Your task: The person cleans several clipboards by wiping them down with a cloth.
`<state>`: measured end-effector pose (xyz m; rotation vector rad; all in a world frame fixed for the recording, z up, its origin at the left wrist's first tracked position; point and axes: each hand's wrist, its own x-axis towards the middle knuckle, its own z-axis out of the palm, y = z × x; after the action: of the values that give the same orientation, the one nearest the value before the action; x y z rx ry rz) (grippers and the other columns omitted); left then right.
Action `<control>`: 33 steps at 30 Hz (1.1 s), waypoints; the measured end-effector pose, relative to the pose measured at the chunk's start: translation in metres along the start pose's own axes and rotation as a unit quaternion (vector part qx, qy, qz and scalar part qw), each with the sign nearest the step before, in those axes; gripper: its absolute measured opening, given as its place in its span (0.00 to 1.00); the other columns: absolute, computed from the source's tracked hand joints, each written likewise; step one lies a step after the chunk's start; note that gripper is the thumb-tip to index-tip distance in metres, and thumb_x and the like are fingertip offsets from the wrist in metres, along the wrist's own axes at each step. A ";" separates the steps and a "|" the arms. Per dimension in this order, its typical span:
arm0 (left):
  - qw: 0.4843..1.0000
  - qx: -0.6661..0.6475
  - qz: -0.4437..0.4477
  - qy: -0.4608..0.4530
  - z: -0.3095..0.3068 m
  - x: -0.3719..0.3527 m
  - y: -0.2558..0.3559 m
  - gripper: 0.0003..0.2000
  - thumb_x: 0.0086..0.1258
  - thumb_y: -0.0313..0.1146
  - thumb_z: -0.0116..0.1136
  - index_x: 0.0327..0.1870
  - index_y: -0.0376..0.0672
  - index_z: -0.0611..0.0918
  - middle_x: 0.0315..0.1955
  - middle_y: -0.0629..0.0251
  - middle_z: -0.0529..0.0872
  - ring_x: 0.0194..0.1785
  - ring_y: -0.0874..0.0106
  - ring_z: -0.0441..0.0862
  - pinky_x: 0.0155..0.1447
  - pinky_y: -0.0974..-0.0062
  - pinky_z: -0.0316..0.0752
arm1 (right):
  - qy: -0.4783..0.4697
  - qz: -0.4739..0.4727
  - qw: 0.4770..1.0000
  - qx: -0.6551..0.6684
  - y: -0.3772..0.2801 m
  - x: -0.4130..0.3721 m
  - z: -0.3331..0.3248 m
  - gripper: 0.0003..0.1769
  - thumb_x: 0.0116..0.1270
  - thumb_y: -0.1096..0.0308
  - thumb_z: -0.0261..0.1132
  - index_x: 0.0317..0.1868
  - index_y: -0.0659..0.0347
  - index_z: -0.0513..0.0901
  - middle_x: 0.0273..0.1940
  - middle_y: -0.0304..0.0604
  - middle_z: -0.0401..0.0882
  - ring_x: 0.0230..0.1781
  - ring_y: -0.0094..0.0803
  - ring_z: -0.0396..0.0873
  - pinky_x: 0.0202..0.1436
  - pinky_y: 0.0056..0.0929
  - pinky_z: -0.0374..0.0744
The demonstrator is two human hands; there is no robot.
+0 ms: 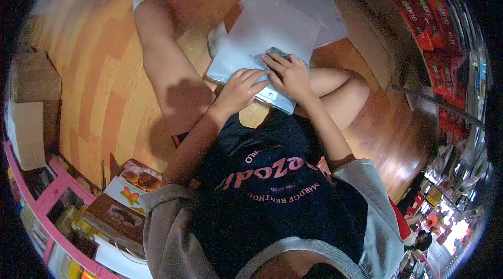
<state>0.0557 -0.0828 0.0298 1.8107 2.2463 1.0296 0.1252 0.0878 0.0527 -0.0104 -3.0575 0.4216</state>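
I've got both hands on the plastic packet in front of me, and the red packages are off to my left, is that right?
Not quite: the head view shows the red packages off to your right, not your left. The rest holds: your left hand and right hand are both on the plastic packet in front of you.

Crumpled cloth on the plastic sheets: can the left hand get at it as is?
Likely yes: the left hand is close by, though the right hand covers part of the cloth; its far edge shows uncovered.
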 end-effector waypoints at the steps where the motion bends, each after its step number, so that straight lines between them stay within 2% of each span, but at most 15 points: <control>1: 1.000 -0.007 0.000 0.008 0.001 0.000 0.000 0.19 0.43 0.23 0.52 0.42 0.42 0.77 0.48 0.62 0.74 0.53 0.65 0.70 0.55 0.68 0.64 | 0.001 -0.003 1.000 0.002 0.000 0.001 0.001 0.22 0.55 0.61 0.56 0.53 0.43 0.74 0.54 0.32 0.71 0.37 0.39 0.70 0.41 0.33 0.71; 3: 1.000 -0.003 0.006 0.013 0.002 0.000 -0.003 0.19 0.43 0.23 0.52 0.42 0.42 0.78 0.47 0.62 0.74 0.53 0.66 0.70 0.55 0.68 0.64 | -0.012 0.049 0.998 0.022 0.002 0.004 0.005 0.21 0.56 0.58 0.56 0.52 0.43 0.74 0.54 0.33 0.71 0.44 0.38 0.70 0.44 0.34 0.70; 6: 1.000 -0.003 0.011 0.014 0.005 -0.001 -0.004 0.19 0.43 0.23 0.52 0.41 0.42 0.78 0.46 0.61 0.75 0.53 0.66 0.70 0.54 0.68 0.64 | 0.023 0.033 0.999 0.007 0.002 0.007 0.009 0.20 0.57 0.57 0.56 0.53 0.42 0.74 0.54 0.32 0.71 0.47 0.37 0.69 0.47 0.35 0.68; 7: 1.000 -0.003 0.016 0.019 0.006 -0.002 -0.005 0.19 0.43 0.23 0.52 0.41 0.42 0.78 0.46 0.61 0.75 0.52 0.66 0.71 0.54 0.68 0.64 | 0.004 0.046 0.999 0.014 0.001 0.008 0.008 0.20 0.59 0.57 0.54 0.54 0.43 0.73 0.55 0.33 0.70 0.51 0.39 0.67 0.52 0.39 0.65; 11: 0.999 0.003 0.018 0.026 0.004 -0.002 -0.004 0.19 0.43 0.23 0.53 0.41 0.43 0.78 0.46 0.62 0.75 0.52 0.66 0.71 0.53 0.69 0.65 | -0.012 0.048 0.998 0.030 0.008 0.014 0.017 0.22 0.61 0.53 0.52 0.56 0.43 0.71 0.58 0.35 0.66 0.59 0.42 0.62 0.60 0.45 0.59; 15: 0.998 0.029 0.011 0.046 -0.007 0.006 0.003 0.20 0.47 0.25 0.52 0.46 0.45 0.77 0.46 0.61 0.75 0.51 0.65 0.70 0.53 0.67 0.64 | -0.003 0.043 0.998 0.035 0.013 0.032 0.030 0.22 0.61 0.52 0.50 0.56 0.43 0.70 0.58 0.35 0.66 0.59 0.41 0.61 0.60 0.45 0.59; 17: 0.997 0.045 0.017 0.068 -0.010 0.006 0.003 0.29 0.41 0.23 0.55 0.52 0.52 0.74 0.53 0.63 0.70 0.55 0.64 0.67 0.57 0.66 0.62 | -0.011 -0.004 1.000 0.005 0.012 0.042 0.037 0.22 0.62 0.51 0.49 0.57 0.42 0.69 0.59 0.35 0.65 0.60 0.40 0.60 0.60 0.44 0.59; 18: 0.997 0.045 0.017 0.068 -0.010 0.006 0.002 0.29 0.41 0.23 0.55 0.52 0.52 0.74 0.53 0.63 0.70 0.55 0.64 0.67 0.57 0.66 0.62 | -0.010 -0.004 1.000 0.004 0.010 0.047 0.041 0.22 0.62 0.51 0.49 0.57 0.42 0.69 0.59 0.35 0.65 0.60 0.40 0.60 0.60 0.44 0.59; 20: 0.995 0.055 0.013 0.078 -0.009 0.004 0.001 0.35 0.37 0.23 0.58 0.56 0.55 0.70 0.57 0.62 0.65 0.60 0.63 0.62 0.61 0.63 0.58 | -0.029 -0.065 0.997 -0.016 0.005 0.056 0.045 0.22 0.62 0.51 0.47 0.57 0.40 0.68 0.60 0.33 0.64 0.61 0.39 0.59 0.61 0.44 0.58; 24: 0.995 0.060 0.002 0.076 -0.008 0.004 0.002 0.38 0.35 0.25 0.60 0.57 0.55 0.69 0.60 0.61 0.62 0.64 0.61 0.58 0.65 0.61 0.53 | -0.044 -0.105 0.993 -0.010 -0.004 0.060 0.046 0.24 0.60 0.47 0.48 0.57 0.37 0.68 0.62 0.29 0.59 0.62 0.37 0.57 0.62 0.43 0.56; 27: 0.994 0.062 0.010 0.085 -0.003 0.003 0.002 0.40 0.34 0.25 0.61 0.59 0.56 0.67 0.61 0.60 0.60 0.65 0.60 0.55 0.67 0.59 0.49 | -0.081 -0.160 0.983 0.034 -0.009 0.059 0.036 0.25 0.58 0.48 0.50 0.57 0.38 0.68 0.62 0.30 0.60 0.62 0.35 0.57 0.63 0.41 0.56; 29: 0.996 0.058 0.004 0.074 -0.001 0.001 0.005 0.40 0.36 0.24 0.60 0.59 0.56 0.66 0.61 0.60 0.60 0.65 0.59 0.55 0.67 0.58 0.48 | -0.107 -0.236 0.960 0.110 -0.009 0.050 0.021 0.25 0.58 0.51 0.52 0.57 0.42 0.69 0.61 0.32 0.61 0.62 0.36 0.57 0.63 0.42 0.54; 30: 0.996 0.059 0.006 0.073 -0.001 0.000 0.005 0.40 0.36 0.24 0.60 0.59 0.56 0.66 0.61 0.60 0.60 0.65 0.59 0.55 0.67 0.58 0.48 | -0.105 -0.236 0.960 0.110 -0.006 0.042 0.025 0.25 0.58 0.51 0.52 0.57 0.42 0.69 0.61 0.32 0.61 0.62 0.36 0.57 0.63 0.42 0.54; 32: 0.997 0.044 -0.010 0.064 -0.002 0.001 0.005 0.39 0.37 0.24 0.59 0.60 0.56 0.66 0.62 0.59 0.59 0.66 0.59 0.54 0.66 0.56 0.48 | -0.143 -0.147 0.964 0.169 0.005 0.025 0.037 0.21 0.56 0.64 0.56 0.53 0.42 0.73 0.61 0.32 0.62 0.62 0.38 0.57 0.63 0.45 0.53; 33: 0.997 0.045 -0.011 0.064 -0.001 0.001 0.005 0.39 0.37 0.24 0.59 0.60 0.56 0.66 0.62 0.59 0.59 0.66 0.59 0.54 0.66 0.56 0.48 | -0.143 -0.148 0.964 0.170 0.006 0.020 0.030 0.21 0.56 0.64 0.56 0.53 0.42 0.73 0.61 0.32 0.62 0.62 0.38 0.57 0.63 0.45 0.53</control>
<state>0.0591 -0.0822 0.0339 1.7982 2.4178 1.0872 0.1034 0.0861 0.0230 0.5599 -3.1302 0.9911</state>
